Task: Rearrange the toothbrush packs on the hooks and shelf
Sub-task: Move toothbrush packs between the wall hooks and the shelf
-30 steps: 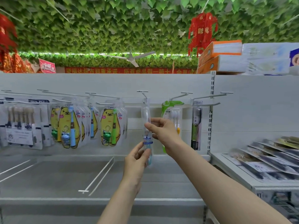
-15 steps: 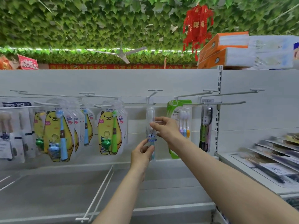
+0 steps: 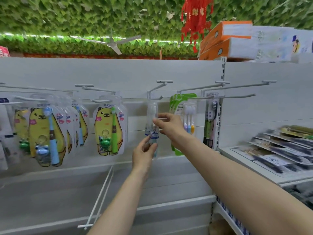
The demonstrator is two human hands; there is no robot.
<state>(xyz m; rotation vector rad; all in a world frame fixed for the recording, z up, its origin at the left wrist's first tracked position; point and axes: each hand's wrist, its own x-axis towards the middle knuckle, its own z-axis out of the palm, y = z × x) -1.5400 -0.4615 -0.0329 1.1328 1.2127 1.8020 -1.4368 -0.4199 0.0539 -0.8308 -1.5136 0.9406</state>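
Hook (image 3: 155,97), mid back panel (image 3: 118,73): clear pack (image 3: 153,109) is hanging straight down from it, top right at the hook tip. Cannot tell whether the hang-hole is fully threaded. Motion blur is doubling the label, so one pack or two, also unclear.

Left hand (image 3: 144,150): coming from below, thumb and fingers pinching the pack's bottom end, steadying it.

Right hand (image 3: 169,126): reaching in from the right, thumb and forefinger pinching the pack's middle, other fingers loosely spread.

Panel's left half: bear packs (image 3: 108,129) are hanging in bunches on several hooks and looking settled. Right of the clear pack: green pack (image 3: 183,104), then dark pack (image 3: 211,119) at the panel's right edge, each hanging alone.

Side shelf (image 3: 245,160), right: flat packs (image 3: 279,150) are lying in overlapping rows, none being handled.

Progress, as a judgement: the task is sitting mid-way. One pack is being seated or lifted off at the hook. The long right-hand hooks (image 3: 237,96) are showing mostly bare wire, and the lower shelf (image 3: 50,192) is showing only wire dividers, so more hanging and sorting probably remains.
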